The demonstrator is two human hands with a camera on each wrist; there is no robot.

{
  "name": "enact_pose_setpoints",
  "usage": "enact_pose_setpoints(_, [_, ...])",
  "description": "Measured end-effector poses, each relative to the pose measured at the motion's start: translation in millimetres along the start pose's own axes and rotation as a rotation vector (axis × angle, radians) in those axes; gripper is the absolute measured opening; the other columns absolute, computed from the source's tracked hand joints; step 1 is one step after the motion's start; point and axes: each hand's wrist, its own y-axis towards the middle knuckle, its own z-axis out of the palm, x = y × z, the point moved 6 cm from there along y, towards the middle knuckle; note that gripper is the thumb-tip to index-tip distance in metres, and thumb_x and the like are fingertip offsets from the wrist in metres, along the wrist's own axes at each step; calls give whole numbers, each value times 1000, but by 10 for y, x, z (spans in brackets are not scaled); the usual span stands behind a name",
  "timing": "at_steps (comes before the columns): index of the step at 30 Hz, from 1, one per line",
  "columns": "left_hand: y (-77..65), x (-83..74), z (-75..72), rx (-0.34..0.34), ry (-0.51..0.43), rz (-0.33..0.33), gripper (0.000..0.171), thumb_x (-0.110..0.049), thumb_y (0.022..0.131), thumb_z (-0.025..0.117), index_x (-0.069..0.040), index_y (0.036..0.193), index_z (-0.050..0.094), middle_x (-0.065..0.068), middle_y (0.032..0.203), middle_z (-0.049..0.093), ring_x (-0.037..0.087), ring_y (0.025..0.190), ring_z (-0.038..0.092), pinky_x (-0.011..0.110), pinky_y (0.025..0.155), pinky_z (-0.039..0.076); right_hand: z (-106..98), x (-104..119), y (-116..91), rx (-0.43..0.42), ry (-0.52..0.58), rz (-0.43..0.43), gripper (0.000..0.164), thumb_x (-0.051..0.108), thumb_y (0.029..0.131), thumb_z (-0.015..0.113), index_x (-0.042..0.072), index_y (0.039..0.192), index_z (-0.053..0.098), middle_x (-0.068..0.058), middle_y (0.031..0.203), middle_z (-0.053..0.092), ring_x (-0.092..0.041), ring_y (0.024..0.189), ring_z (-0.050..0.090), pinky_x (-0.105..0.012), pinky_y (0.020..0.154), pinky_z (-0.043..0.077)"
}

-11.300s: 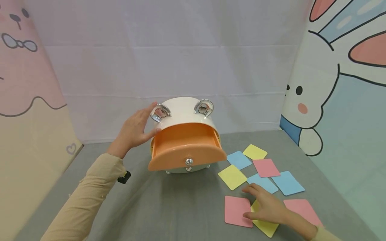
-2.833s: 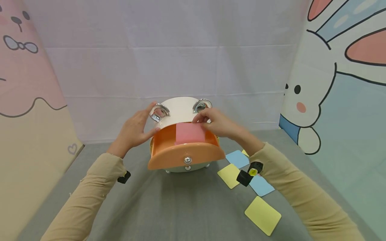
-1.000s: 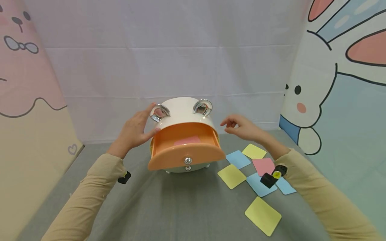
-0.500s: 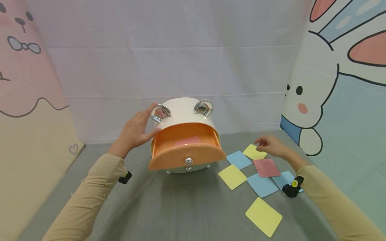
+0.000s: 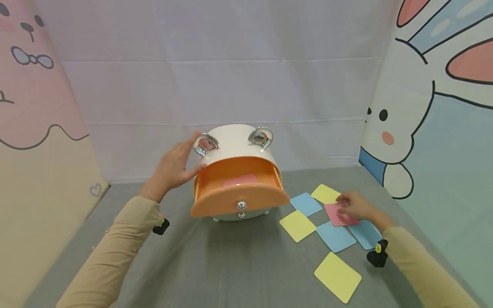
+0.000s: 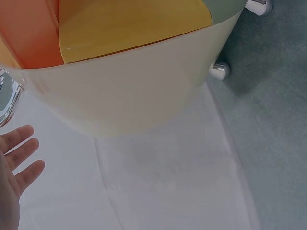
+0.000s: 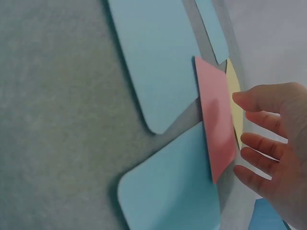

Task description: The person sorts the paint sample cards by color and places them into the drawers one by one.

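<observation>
Beige cloth first: the left sleeve point(image 5: 111, 248) comes in from 8 o'clock, the right sleeve point(image 5: 427, 267) from 4 o'clock. Between them, on the grey counter point(image 5: 181, 265), the near yellow card point(image 5: 338, 278) lies well apart from the others. The rest cluster around a pink card point(image 5: 340, 220): one blue card point(image 5: 336, 239) at its 6 o'clock, another blue card point(image 5: 365, 235) at 4 o'clock with its edge under the pink, a second yellow card point(image 5: 298, 226) between 8 and 9, a third blue card point(image 5: 306, 204) near 10, and a third yellow card point(image 5: 324, 193) at 11.

The right hand point(image 5: 360, 207) is over the pink card's far half, its fingers loosely bent and slightly apart, with nothing gripped; whether a fingertip touches the card, I cannot tell.

Farther off, an orange drawer point(image 5: 240, 199) with a silver knob point(image 5: 242, 205) stands pulled out toward 6 o'clock, a pink piece point(image 5: 242, 179) inside. It belongs to a rounded white box point(image 5: 233, 143) with two silver ears at 11 and 1. The left hand point(image 5: 171, 167), fingers spread wide, is at the box's 9 o'clock, thumb at the rim.

Beyond hangs a white cloth point(image 5: 231, 85), with a cartoon rabbit point(image 5: 396, 94) at 2 o'clock.
</observation>
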Motion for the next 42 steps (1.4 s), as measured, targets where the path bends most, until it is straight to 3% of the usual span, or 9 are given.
enact_pose_setpoints(6, [-3,-9,1,1,-2,-1,81,-41,82,60,-18,146,16,14,136,43,34,106,48,51,78,44,48,-99,9,-31,-22,0,43,14,76,70,-11,108,55,-24,104,55,-36,92,51,-51,81,44])
enact_pose_setpoints(12, [-11,-9,0,-6,-8,0,80,-42,82,59,-18,146,17,15,135,43,34,105,49,51,75,44,56,-147,4,-69,-32,-57,43,16,73,71,-11,104,57,-25,99,55,-35,87,50,-48,77,46])
enact_pose_setpoints(23, [-10,-6,9,-1,-8,4,80,-43,83,58,-17,146,16,15,136,43,34,109,47,52,78,43,41,-100,-41,-50,-23,-66,31,2,73,69,-9,100,60,-21,97,58,-33,88,52,-50,78,46])
enact_pose_setpoints(32, [-4,-17,-9,-14,-8,9,79,-41,83,58,-15,146,19,16,132,46,34,103,49,51,75,44,-62,-56,-70,-54,-15,-45,20,-9,73,59,-8,94,61,-15,86,56,-27,78,47,-37,66,46])
enact_pose_setpoints(42, [-7,-11,-8,-19,-10,16,78,-42,83,58,-14,145,20,15,133,45,33,104,49,51,77,43,-250,29,-86,-44,40,-26,25,-13,77,43,-9,94,61,-15,85,57,-25,77,47,-32,64,43])
